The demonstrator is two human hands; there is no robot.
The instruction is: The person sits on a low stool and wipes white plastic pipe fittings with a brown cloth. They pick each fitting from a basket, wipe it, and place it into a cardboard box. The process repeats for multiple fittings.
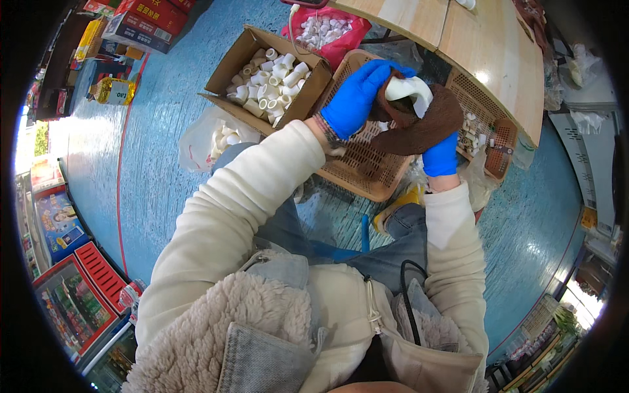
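Note:
My left hand (354,101), in a blue glove, grips a brown cloth (438,112) and a white curved plastic piece (413,90), which looks like a pipe fitting, from the left. The cloth wraps partly around the white piece, and its loose end hangs down to the right. From below, my blue-gloved right hand (441,157) is closed on the cloth; most of its fingers are hidden under it. Both hands are over a tan plastic basket (377,180) that stands on the floor in front of me.
Left of the basket stands a cardboard box (219,72) full of white pipe fittings (275,82). A clear bag (196,141) and a pink bag (354,33) hold more white pieces. A wooden table (485,52) juts in at the upper right, above another tan basket (458,88).

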